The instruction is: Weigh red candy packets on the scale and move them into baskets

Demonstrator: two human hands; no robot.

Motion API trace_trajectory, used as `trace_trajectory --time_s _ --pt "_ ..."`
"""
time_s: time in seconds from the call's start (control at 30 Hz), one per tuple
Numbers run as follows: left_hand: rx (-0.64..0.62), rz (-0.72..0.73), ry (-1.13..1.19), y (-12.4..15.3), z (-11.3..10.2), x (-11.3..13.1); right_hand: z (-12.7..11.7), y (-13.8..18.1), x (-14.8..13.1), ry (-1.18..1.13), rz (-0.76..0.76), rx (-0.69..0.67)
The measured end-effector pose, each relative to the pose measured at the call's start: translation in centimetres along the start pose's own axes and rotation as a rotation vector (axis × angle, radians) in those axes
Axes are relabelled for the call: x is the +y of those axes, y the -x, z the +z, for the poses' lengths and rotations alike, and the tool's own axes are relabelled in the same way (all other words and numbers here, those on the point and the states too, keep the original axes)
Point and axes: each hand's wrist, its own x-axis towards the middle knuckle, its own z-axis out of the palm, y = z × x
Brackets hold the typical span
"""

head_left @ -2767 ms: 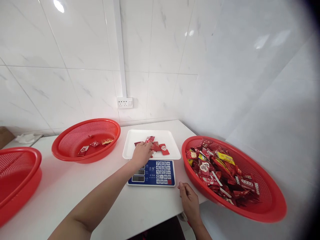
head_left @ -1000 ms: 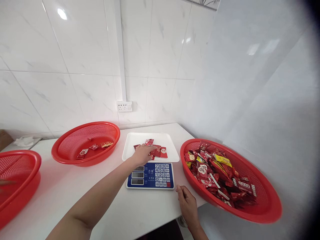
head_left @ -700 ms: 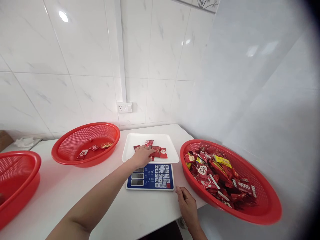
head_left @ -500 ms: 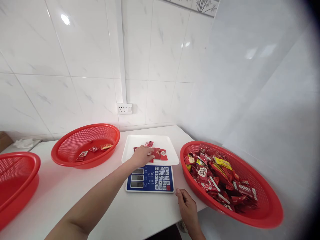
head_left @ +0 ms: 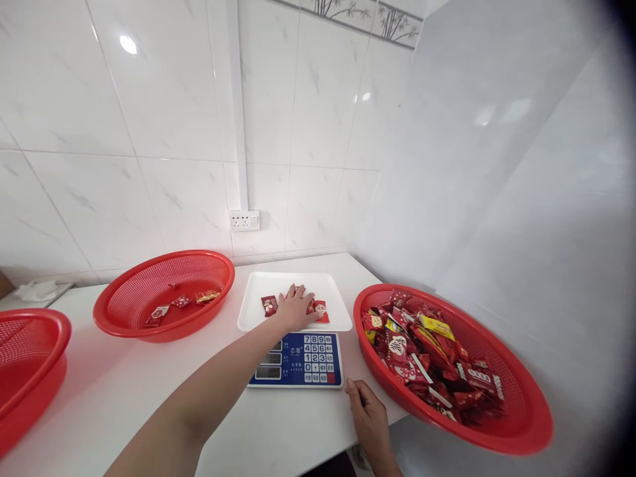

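Observation:
My left hand (head_left: 298, 310) lies spread, palm down, over small red snack packets on the white tray (head_left: 253, 285) of a digital scale (head_left: 298, 361). Its fingers cover part of the packets. One dark red packet (head_left: 269, 305) shows left of the hand, and a brighter red packet (head_left: 321, 311) shows by its right edge. My right hand (head_left: 368, 417) rests at the scale's lower right corner, fingers curled in and thumb along them, with nothing visible in it. My left forearm hides part of the scale's displays.
On the right, a red basket (head_left: 527, 391) is heaped with red and yellow packets, overhanging the table (head_left: 163, 391). At left, a second red basket (head_left: 163, 265) contains several packets. Another red basket (head_left: 30, 391) is cut off at the left edge. A socket (head_left: 245, 220) is on the tiled wall.
My left hand has shifted slightly right over the tray and its fingers have spread, uncovering the dark red packet at left. My right hand stays by the scale's corner. The view has moved slightly.

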Motion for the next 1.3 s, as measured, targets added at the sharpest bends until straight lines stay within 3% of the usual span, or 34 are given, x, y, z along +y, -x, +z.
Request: trace_trajectory --time_s 0.33,0.73,1.03,1.17,1.3 --pt "-0.004 -0.184 -0.074 1.6 -0.9 -2.2 0.0 0.0 0.5 0.014 0.006 -0.021" --pt "0.003 -0.061 -0.061 0.5 0.0 0.2 0.0 0.1 -0.1 -0.001 -0.013 -0.006" --pt "-0.017 -0.013 -0.083 0.2 0.1 0.0 -0.1 0.1 -0.2 0.0 0.001 -0.023" --pt "0.041 0.003 -0.119 1.6 -1.9 -1.8 -0.1 0.1 -0.1 0.009 -0.01 -0.022" --pt "0.181 -0.157 -0.203 3.7 -6.1 -7.5 -0.1 0.1 -0.2 -0.005 -0.015 -0.015"
